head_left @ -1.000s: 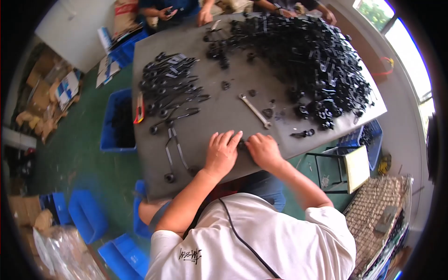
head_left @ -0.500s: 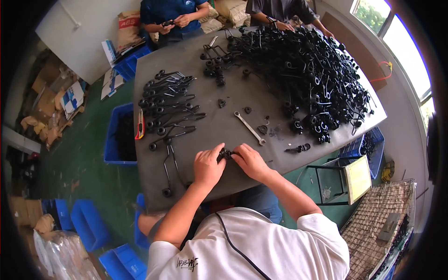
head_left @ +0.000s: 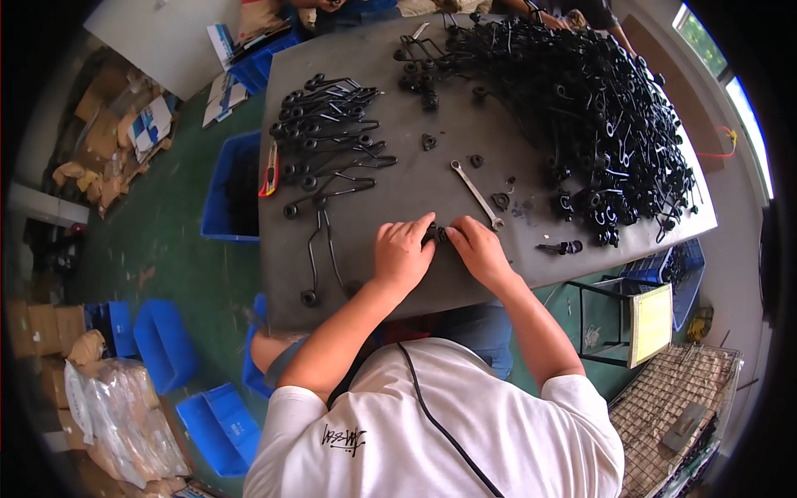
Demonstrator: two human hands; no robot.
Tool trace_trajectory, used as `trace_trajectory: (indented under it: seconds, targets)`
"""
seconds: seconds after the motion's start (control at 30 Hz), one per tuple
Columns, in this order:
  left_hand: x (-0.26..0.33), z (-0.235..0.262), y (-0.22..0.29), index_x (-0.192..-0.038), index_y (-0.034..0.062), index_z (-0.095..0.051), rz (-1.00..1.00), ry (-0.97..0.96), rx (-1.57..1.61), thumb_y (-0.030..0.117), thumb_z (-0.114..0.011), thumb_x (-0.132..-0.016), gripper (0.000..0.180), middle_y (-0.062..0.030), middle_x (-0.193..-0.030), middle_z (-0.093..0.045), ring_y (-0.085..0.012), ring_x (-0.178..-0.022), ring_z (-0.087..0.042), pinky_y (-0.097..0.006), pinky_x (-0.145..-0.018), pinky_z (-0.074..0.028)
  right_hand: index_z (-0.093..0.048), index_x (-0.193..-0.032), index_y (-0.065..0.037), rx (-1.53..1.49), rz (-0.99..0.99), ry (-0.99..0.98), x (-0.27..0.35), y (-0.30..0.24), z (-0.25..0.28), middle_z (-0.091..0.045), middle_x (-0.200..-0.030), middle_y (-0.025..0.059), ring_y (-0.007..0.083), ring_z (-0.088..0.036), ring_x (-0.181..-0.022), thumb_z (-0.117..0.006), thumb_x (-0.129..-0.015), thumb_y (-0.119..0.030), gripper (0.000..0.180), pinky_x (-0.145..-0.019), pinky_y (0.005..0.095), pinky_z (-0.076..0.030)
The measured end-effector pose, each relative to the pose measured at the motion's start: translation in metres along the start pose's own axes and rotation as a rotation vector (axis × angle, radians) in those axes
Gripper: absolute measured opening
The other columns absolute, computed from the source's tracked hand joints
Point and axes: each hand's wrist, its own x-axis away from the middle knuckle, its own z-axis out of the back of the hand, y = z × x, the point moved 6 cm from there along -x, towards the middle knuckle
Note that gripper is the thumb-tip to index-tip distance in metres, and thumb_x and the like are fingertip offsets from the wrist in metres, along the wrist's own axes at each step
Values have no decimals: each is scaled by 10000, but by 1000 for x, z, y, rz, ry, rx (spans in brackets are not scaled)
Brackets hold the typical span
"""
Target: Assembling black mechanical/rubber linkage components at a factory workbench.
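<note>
Close to the front edge of the grey table, my left hand (head_left: 404, 256) and my right hand (head_left: 481, 251) are both closed on one small black part (head_left: 437, 235). My fingers cover most of it, so its exact kind is hidden. A combination wrench (head_left: 477, 194) lies just beyond my right hand. Near it are a small black ring-like piece (head_left: 500, 201) and another black piece (head_left: 476, 160). Left of my left hand rest bent black rods with round ends (head_left: 322, 249). To the right lies a short black part (head_left: 560, 247).
A large heap of black bent rods (head_left: 573, 124) fills the table's far right. More rods (head_left: 332, 124) lie in a row at left, beside a red utility knife (head_left: 270, 170). Blue bins (head_left: 222, 191) stand on the floor. Across the table are other people's hands (head_left: 552, 20).
The view has shifted, so the table sits higher and further right in it. Both my hands keep hold of the small black part, which seems slightly turned.
</note>
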Motion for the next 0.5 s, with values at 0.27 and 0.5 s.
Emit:
trace_trajectory:
  seconds: [0.27, 0.5]
  targets:
    - [0, -2, 2, -1240, 105, -638, 1, 14, -33, 134, -722, -798, 452, -59, -1006, -724, -245, -949, -669, -414, -892, -449, -608, -1059, -23, -68, -105, -13, -1, -9, 13, -626, -1026, 132, 280, -643, -850, -653, -948, -114, 150, -774, 359, -515]
    - [-1, -3, -3, -1260, 106, -630, 22, 29, -66, 127, -720, -797, 472, -64, -1006, -715, -246, -956, -657, -417, -896, -449, -620, -1080, -34, -287, -61, -164, -8, 7, 6, -624, -1081, 153, 330, -654, -885, -659, -930, -121, 177, -784, 384, -526]
